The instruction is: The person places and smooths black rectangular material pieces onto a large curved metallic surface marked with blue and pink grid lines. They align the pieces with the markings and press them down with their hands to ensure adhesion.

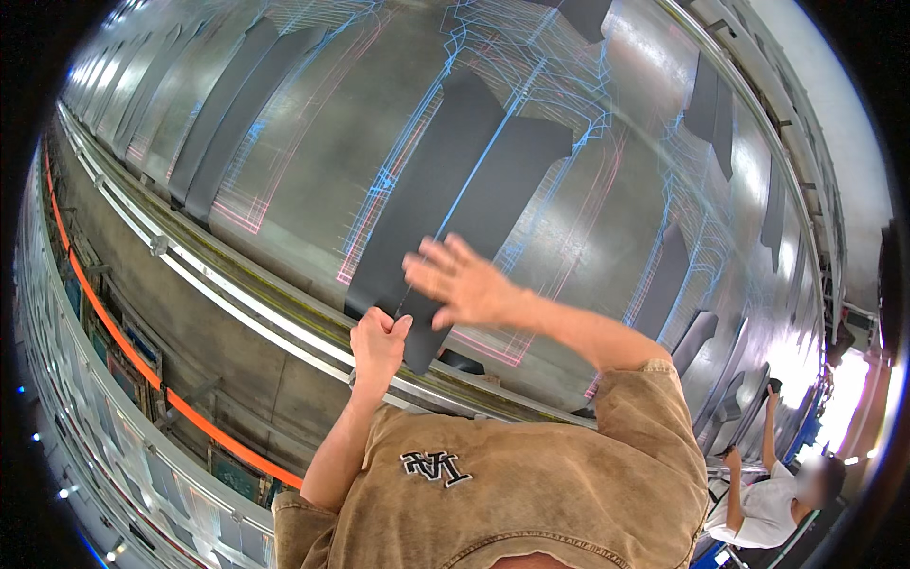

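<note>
While left fingers (376, 323) curl, right fingers (437, 254) spread — over grey sheet (502, 185).

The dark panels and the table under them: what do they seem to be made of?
Panels: perhaps rubber or coated fabric; matt, even grey and thin, but the look leaves this open. Table: probably metal, smooth and semi-gloss, judging by its grey sheen and bright glare.

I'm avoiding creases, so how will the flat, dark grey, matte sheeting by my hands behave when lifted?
The sheeting is probably floppy: its near end seems to curve beside your left hand. It's likely light for its size, since it looks thin. Lying mostly flat, it seems unlikely to roll.
</note>
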Action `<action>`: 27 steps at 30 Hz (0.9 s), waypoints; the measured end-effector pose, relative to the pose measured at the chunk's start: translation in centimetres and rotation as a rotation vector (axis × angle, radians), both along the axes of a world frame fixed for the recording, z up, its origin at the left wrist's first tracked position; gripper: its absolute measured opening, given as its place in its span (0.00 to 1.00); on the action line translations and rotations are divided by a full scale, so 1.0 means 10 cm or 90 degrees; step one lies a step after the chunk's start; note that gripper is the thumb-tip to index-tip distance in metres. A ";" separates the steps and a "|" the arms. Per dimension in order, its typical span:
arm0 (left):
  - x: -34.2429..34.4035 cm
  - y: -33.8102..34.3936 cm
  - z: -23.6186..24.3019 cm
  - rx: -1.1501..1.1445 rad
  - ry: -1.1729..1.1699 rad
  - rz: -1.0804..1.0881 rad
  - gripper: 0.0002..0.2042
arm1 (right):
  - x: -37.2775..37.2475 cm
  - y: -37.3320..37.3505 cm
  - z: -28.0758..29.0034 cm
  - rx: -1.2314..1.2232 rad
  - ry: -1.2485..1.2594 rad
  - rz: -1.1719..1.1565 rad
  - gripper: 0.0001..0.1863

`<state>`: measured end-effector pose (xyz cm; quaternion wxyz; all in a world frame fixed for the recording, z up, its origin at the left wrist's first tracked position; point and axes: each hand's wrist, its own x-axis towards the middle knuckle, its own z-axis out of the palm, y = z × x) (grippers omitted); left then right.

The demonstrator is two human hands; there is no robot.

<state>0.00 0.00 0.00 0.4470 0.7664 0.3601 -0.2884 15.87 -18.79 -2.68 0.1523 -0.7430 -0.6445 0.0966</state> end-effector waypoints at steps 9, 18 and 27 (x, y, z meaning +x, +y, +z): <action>-0.13 -0.14 0.41 0.355 -0.192 -0.239 0.17 | 0.13 0.07 0.08 0.010 -0.013 -0.082 0.36; -0.02 -0.18 0.34 0.420 -0.219 -0.278 0.15 | 1.92 -0.16 -0.05 -0.025 -0.171 -0.578 0.36; -0.12 -0.08 0.00 0.505 -0.269 -0.306 0.07 | -0.35 0.09 0.14 0.049 -0.076 -0.441 0.39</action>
